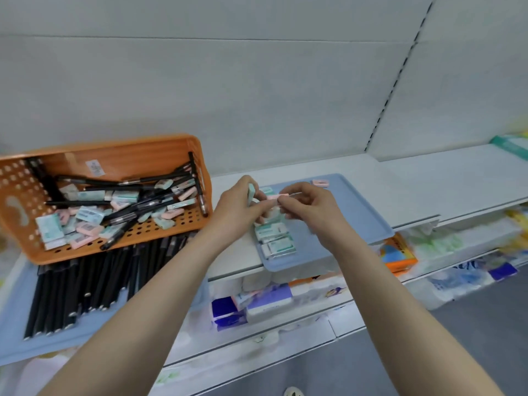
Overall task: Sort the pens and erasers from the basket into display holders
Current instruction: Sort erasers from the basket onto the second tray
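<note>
An orange basket (pixel 177 147) sits tilted at the left, holding several black pens (pixel 125 182) and loose green and pink erasers (pixel 85 215). In front of it a row of black pens (pixel 85 281) lies on a blue tray (pixel 17 318). A second blue tray (pixel 357 212) at the centre carries a line of green erasers (pixel 275 238) and one pink eraser (pixel 320 183) at its far edge. My left hand (pixel 237 204) holds a green eraser (pixel 251 192) above this tray. My right hand (pixel 311 207) pinches a pink eraser (pixel 274 197) next to it.
Both trays and the basket stand on a white shelf (pixel 428 181) with a white back wall. Lower shelves hold packaged tissue and coloured packs (pixel 257 304). A green-white pack (pixel 511 144) lies at the far right. Grey floor shows at bottom right.
</note>
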Tool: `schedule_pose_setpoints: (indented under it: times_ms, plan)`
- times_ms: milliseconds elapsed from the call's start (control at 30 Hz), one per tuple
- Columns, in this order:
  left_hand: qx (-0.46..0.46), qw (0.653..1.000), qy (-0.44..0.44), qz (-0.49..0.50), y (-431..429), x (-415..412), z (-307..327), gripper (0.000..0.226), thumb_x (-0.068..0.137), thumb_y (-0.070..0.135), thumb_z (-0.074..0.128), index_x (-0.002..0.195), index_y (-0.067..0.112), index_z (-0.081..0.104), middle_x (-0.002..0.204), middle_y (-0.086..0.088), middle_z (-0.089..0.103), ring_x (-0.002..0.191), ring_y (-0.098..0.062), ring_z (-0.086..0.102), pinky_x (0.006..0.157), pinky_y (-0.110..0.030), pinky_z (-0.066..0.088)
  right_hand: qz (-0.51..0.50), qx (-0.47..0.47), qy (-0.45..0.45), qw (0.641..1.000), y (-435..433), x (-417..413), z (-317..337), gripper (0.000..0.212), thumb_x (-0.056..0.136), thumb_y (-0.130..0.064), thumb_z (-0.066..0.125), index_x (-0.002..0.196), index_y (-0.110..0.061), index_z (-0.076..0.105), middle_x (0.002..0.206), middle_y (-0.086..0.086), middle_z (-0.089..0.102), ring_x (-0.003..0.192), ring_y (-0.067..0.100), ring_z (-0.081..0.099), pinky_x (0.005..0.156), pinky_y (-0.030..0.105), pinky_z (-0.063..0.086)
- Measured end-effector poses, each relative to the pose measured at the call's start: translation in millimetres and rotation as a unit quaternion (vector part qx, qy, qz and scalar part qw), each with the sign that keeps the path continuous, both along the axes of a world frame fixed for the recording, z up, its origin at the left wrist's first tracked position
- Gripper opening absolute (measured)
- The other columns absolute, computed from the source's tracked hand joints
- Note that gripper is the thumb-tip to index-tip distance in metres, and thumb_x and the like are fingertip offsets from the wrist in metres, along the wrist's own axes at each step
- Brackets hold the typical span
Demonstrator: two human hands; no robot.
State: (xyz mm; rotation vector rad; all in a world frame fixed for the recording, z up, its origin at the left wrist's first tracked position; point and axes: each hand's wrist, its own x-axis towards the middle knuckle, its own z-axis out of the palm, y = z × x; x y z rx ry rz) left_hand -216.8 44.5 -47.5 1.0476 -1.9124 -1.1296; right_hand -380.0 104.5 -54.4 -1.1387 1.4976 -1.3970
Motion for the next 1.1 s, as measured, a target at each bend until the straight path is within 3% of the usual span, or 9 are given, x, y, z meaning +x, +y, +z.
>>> schedule_pose_setpoints:
  times_ms: [100,233,367,600,667,800,900,1000,1100]
  plan:
    - [-0.061,0.992,-0.101,0.033,-12,-15,0,0.024,0.092,0.033,0.062,0.09,0.015,0.046,0.088,0.003,0.06,0.075,-0.013,0.056,0.061,-0.022,0.04,-0.07,-0.014,-0.044,0.997,-6,-50,0,0.01,0.082,-0.011,0.077,0.089,-0.011,0.07,0.087,0.015,0.071,0.08,0.019,0.067,0.08,0.031,0.056]
    - [-0.031,0.993,-0.111,0.027,-28,-31,-3,0.023,0.093,0.021,0.06,0.093,0.001,0.048,0.084,0.009,0.051,0.068,-0.004,0.047,0.056,-0.008,0.035,-0.109,0.034,-0.014,0.993,-12,-112,-7,0.012,0.083,-0.012,0.076,0.094,-0.011,0.073,0.084,0.003,0.07,0.075,0.01,0.061,0.067,0.018,0.047]
    - [0.004,0.995,-0.098,0.001,-42,-48,-7,0.015,0.092,0.019,0.061,0.107,0.017,0.06,0.101,0.015,0.06,0.087,-0.011,0.057,0.074,-0.023,0.045,-0.079,0.053,0.038,0.995,-24,-139,-20,0.022,0.084,0.004,0.069,0.102,-0.009,0.071,0.098,0.001,0.071,0.08,0.006,0.065,0.076,0.018,0.048]
    - [0.027,0.995,-0.1,0.011,-49,-69,-8,0.027,0.092,0.016,0.06,0.118,0.025,0.063,0.103,0.007,0.067,0.075,-0.006,0.066,0.051,-0.011,0.041,-0.036,0.055,0.041,0.997,-38,-159,-28,0.033,0.08,0.009,0.071,0.109,-0.006,0.064,0.102,0.004,0.071,0.081,0.008,0.069,0.072,0.016,0.051]
    - [0.027,0.996,-0.086,0.019,-50,-73,-9,0.029,0.091,0.016,0.061,0.118,0.026,0.061,0.104,0.005,0.067,0.075,-0.005,0.067,0.057,-0.013,0.047,-0.034,0.059,0.059,0.996,-39,-163,-27,0.029,0.08,0.004,0.074,0.106,-0.008,0.067,0.1,0.003,0.073,0.08,0.008,0.069,0.073,0.017,0.051]
    - [0.049,0.997,-0.06,0.03,-53,-77,-11,0.026,0.089,0.017,0.065,0.113,0.024,0.059,0.098,0.002,0.07,0.078,-0.011,0.069,0.077,-0.032,0.057,-0.011,0.099,0.125,0.987,-41,-168,-24,0.012,0.077,-0.015,0.08,0.088,-0.018,0.076,0.086,0.003,0.075,0.078,0.009,0.064,0.072,0.026,0.044]
    - [0.046,0.997,-0.062,0.028,-55,-78,-12,0.025,0.088,0.018,0.067,0.111,0.024,0.061,0.098,0.005,0.07,0.076,-0.01,0.067,0.072,-0.025,0.054,0.003,0.112,0.192,0.975,-44,-167,-23,0.01,0.074,-0.026,0.082,0.082,-0.024,0.076,0.08,0.001,0.074,0.076,0.012,0.064,0.069,0.024,0.044]
    - [0.04,0.997,-0.064,0.031,-55,-78,-12,0.025,0.088,0.019,0.068,0.111,0.026,0.063,0.1,0.007,0.07,0.076,-0.007,0.064,0.069,-0.018,0.051,-0.045,0.064,0.35,0.933,-49,-161,-18,0.008,0.077,-0.025,0.079,0.082,-0.023,0.073,0.074,-0.005,0.067,0.071,0.01,0.061,0.064,0.021,0.044]
    - [0.035,0.996,-0.073,0.032,-55,-79,-12,0.025,0.087,0.021,0.069,0.111,0.028,0.064,0.102,0.008,0.069,0.08,-0.007,0.064,0.077,-0.024,0.054,0.001,0.074,0.432,0.899,-54,-151,-14,0.012,0.076,-0.026,0.078,0.084,-0.022,0.071,0.074,-0.005,0.064,0.073,0.013,0.059,0.064,0.025,0.043]
